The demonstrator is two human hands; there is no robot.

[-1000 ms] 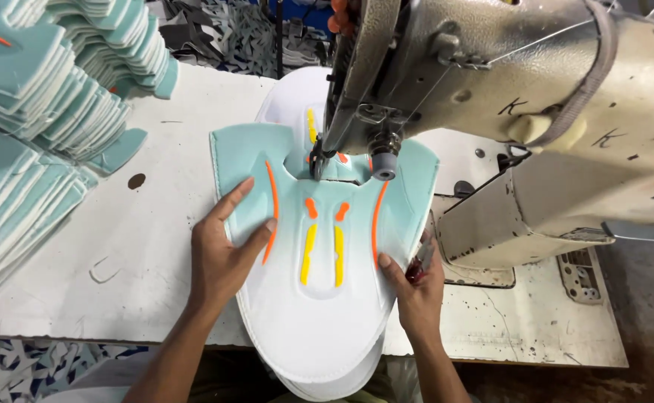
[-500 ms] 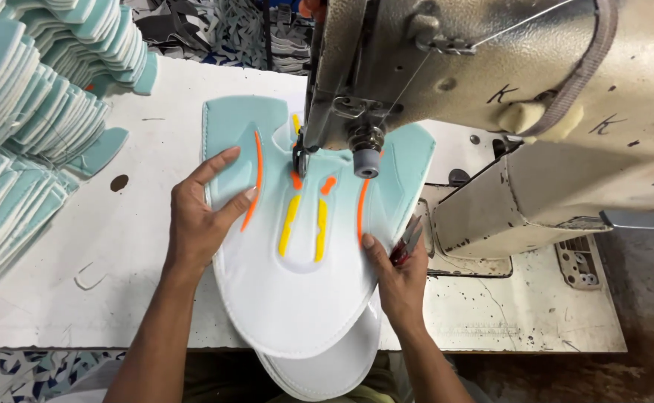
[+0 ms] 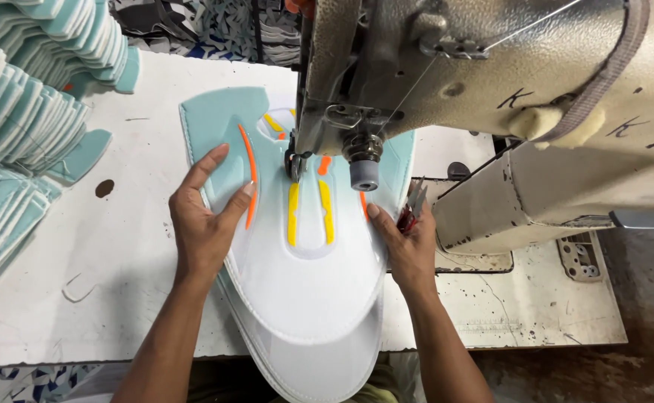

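Note:
A flat white and light-teal shoe upper piece (image 3: 304, 283) with orange and yellow stripes lies on the table under the sewing machine's needle and presser foot (image 3: 295, 166). My left hand (image 3: 204, 220) presses flat on the teal left wing, fingers spread beside an orange stripe. My right hand (image 3: 405, 242) rests on the piece's right edge and holds small red-handled snips (image 3: 413, 209) tucked in the palm. A second white layer sticks out below the piece at the table's front edge.
The grey industrial sewing machine (image 3: 506, 97) fills the upper right. Stacks of similar teal pieces (image 3: 21, 119) stand at the left and back left. The white worktable (image 3: 88, 298) is scuffed, and a metal plate (image 3: 581, 257) sits at the right.
The piece has slid down and left under the needle. Both hands have shifted with it, staying flat on its two sides.

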